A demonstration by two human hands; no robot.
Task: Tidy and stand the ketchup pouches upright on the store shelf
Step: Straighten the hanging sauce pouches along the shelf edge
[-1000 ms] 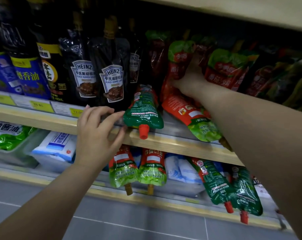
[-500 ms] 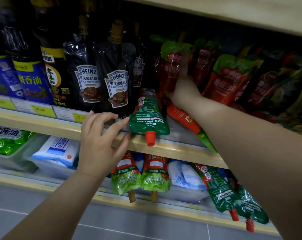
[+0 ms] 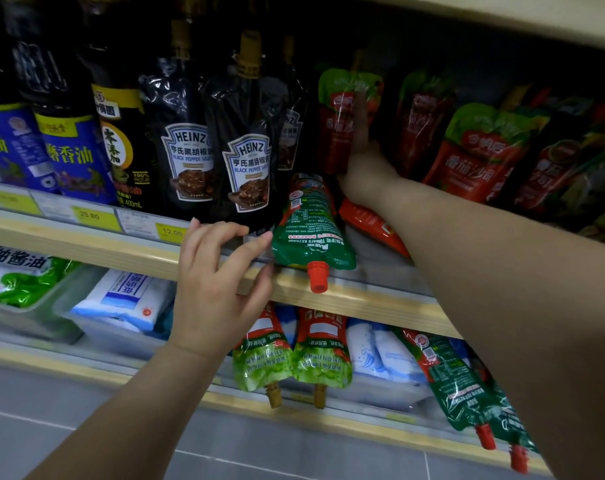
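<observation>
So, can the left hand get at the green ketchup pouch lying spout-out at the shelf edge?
Probably yes: the left hand is open, its fingertips right beside the green pouch, with nothing between them.
</observation>
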